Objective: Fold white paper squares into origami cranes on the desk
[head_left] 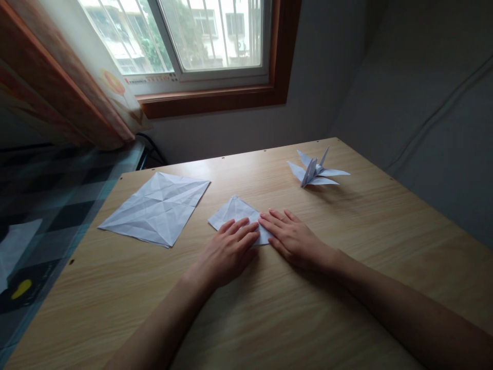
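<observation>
A small folded sheet of white paper (233, 208) lies on the wooden table, one corner pointing away from me. My left hand (233, 249) rests on its near part with the fingers stretched out. From the right, my right hand (295, 234) lies flat over the paper's right corner, its fingertips close to those of the left. Both hands hide the near and right portions of the sheet. Farther left is a larger creased white sheet (157, 208), spread out in a diamond shape. A folded paper figure (314, 169) with several pointed flaps stands at the back right.
The wooden tabletop (370, 226) ends at a back edge near the wall and window (223, 36). On the left is a checkered cloth surface (77, 177) with a white sheet (19, 246) on it. A curtain (77, 67) hangs above.
</observation>
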A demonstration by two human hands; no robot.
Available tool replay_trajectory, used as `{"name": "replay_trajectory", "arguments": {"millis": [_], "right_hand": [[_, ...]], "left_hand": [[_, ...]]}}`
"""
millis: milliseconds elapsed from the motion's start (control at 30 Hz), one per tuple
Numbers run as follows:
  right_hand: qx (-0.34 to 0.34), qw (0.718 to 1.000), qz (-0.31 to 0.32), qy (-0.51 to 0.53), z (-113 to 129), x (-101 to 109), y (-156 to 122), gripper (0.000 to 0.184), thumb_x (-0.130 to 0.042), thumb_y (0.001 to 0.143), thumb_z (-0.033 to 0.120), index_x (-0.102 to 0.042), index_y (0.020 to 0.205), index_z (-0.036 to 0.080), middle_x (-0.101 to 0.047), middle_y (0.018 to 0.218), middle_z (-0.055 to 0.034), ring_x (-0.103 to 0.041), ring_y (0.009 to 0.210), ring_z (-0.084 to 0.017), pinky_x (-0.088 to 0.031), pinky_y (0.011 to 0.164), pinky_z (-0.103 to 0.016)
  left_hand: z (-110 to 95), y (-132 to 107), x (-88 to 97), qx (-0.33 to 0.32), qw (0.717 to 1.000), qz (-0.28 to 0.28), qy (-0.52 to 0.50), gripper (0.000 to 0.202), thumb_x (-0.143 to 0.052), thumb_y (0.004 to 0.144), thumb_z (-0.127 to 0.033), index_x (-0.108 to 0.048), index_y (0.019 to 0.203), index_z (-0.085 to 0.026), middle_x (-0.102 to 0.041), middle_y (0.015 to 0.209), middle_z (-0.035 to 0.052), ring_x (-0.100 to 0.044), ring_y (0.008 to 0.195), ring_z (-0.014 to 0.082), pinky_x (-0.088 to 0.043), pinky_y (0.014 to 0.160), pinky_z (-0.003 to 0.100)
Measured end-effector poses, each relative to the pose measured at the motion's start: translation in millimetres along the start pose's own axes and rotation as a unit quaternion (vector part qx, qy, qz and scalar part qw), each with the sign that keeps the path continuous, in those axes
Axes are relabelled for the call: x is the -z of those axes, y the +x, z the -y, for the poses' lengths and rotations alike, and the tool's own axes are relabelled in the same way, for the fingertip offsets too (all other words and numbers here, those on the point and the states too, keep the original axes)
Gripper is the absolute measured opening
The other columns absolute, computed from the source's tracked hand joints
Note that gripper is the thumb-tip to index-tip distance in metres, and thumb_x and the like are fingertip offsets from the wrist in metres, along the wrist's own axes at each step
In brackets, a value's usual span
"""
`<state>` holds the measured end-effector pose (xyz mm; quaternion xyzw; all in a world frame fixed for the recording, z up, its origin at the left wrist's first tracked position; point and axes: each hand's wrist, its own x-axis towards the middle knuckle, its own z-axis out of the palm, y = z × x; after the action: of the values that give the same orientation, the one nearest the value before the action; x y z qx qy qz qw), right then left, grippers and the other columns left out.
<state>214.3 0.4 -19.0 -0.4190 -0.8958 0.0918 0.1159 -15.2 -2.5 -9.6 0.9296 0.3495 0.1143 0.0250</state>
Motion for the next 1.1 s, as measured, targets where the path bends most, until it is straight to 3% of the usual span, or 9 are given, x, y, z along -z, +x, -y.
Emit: {"name": "replay_trajectory", "arguments": {"millis": [367, 500, 567, 667, 767, 867, 967, 1033, 1100], "right_hand": [[-0.057, 0.996, 0.056, -0.045, -23.1, 11.2, -12.9, 0.050, -0.035, 0.100, 0.033, -0.033, 0.149, 0.028, -0.030, 0.157, -0.0070, -0.024, 0.145, -0.035, -0.019, 0.112, -0.067], [-0.062, 0.995, 0.077, -0.006, -40.2, 20.9, -17.7, 0.045, -0.034, 0.100, 0.031, -0.040, 0.145, 0.036, -0.031, 0.157, -0.0057, -0.022, 0.146, -0.035, -0.018, 0.110, -0.069], [-0.068, 0.995, 0.074, 0.022, -48.5, 23.4, -18.6, 0.044, -0.037, 0.099, 0.029, -0.044, 0.142, 0.034, -0.033, 0.156, -0.0067, -0.023, 0.145, -0.034, -0.017, 0.110, -0.068], [-0.062, 0.995, 0.026, 0.072, -57.8, 21.3, -18.5, 0.045, -0.044, 0.093, 0.023, -0.050, 0.137, 0.025, -0.043, 0.150, -0.0098, -0.032, 0.143, -0.031, -0.018, 0.112, -0.065], [-0.061, 0.988, -0.077, 0.122, -61.3, 15.2, -17.2, 0.048, -0.047, 0.085, 0.014, -0.052, 0.132, 0.020, -0.055, 0.139, -0.0125, -0.046, 0.133, -0.029, -0.026, 0.111, -0.060], [-0.041, 0.975, -0.177, 0.129, -58.8, 11.2, -16.2, 0.054, -0.051, 0.078, 0.008, -0.051, 0.130, 0.020, -0.056, 0.134, -0.0132, -0.050, 0.127, -0.028, -0.036, 0.108, -0.054], [-0.003, 0.972, -0.222, 0.082, -53.1, 10.8, -15.6, 0.059, -0.053, 0.076, 0.005, -0.048, 0.132, 0.022, -0.052, 0.137, -0.0136, -0.047, 0.129, -0.030, -0.038, 0.107, -0.053], [0.024, 0.971, -0.234, 0.047, -49.5, 11.6, -15.2, 0.066, -0.055, 0.076, 0.006, -0.041, 0.138, 0.024, -0.048, 0.140, -0.0142, -0.044, 0.131, -0.031, -0.038, 0.107, -0.053], [0.056, 0.968, -0.246, 0.013, -46.7, 12.7, -15.2, 0.076, -0.058, 0.077, 0.007, -0.031, 0.145, 0.026, -0.041, 0.144, -0.0151, -0.041, 0.134, -0.032, -0.038, 0.107, -0.053]], "left_hand": [[3.1, -0.9, 5.8, -0.032, 0.995, -0.032, 0.089, 0.023, -0.043, 0.099, -0.026, -0.061, 0.113, -0.021, -0.066, 0.126, 0.0041, -0.060, 0.115, 0.0245, -0.047, 0.089, 0.039], [-2.9, -1.3, 10.1, -0.070, 0.986, -0.026, 0.151, 0.020, -0.043, 0.097, -0.016, -0.061, 0.106, -0.016, -0.068, 0.117, 0.0099, -0.064, 0.103, 0.0243, -0.047, 0.084, 0.039], [-7.4, -1.0, 11.1, -0.080, 0.979, -0.035, 0.183, 0.020, -0.044, 0.095, -0.014, -0.060, 0.106, -0.014, -0.070, 0.110, 0.0122, -0.065, 0.096, 0.0241, -0.047, 0.082, 0.039], [-11.1, -0.6, 11.1, -0.081, 0.974, -0.063, 0.203, 0.021, -0.046, 0.093, -0.012, -0.058, 0.111, -0.012, -0.071, 0.100, 0.0115, -0.065, 0.084, 0.0224, -0.046, 0.075, 0.037], [-10.2, -1.3, 9.8, -0.043, 0.975, -0.098, 0.194, 0.015, -0.049, 0.091, -0.012, -0.062, 0.100, -0.014, -0.071, 0.086, 0.0069, -0.063, 0.073, 0.0202, -0.044, 0.067, 0.034], [-8.9, -3.0, 6.7, 0.037, 0.977, -0.160, 0.133, 0.016, -0.050, 0.090, -0.013, -0.064, 0.082, -0.017, -0.066, 0.067, 0.0034, -0.059, 0.065, 0.0189, -0.043, 0.063, 0.031], [-11.2, -2.3, 4.5, 0.130, 0.959, -0.249, -0.027, 0.014, -0.055, 0.089, -0.017, -0.066, 0.079, -0.018, -0.063, 0.063, 0.0018, -0.057, 0.061, 0.0152, -0.043, 0.059, 0.027], [-13.8, 0.7, 5.4, 0.200, 0.916, -0.285, -0.200, 0.009, -0.061, 0.085, -0.021, -0.065, 0.078, -0.017, -0.065, 0.066, 0.0011, -0.057, 0.058, 0.0130, -0.044, 0.056, 0.025], [-15.9, 5.1, 7.9, 0.244, 0.830, -0.280, -0.416, 0.011, -0.068, 0.080, -0.027, -0.065, 0.080, -0.017, -0.067, 0.068, 0.0013, -0.060, 0.059, 0.0136, -0.048, 0.055, 0.025]]}}
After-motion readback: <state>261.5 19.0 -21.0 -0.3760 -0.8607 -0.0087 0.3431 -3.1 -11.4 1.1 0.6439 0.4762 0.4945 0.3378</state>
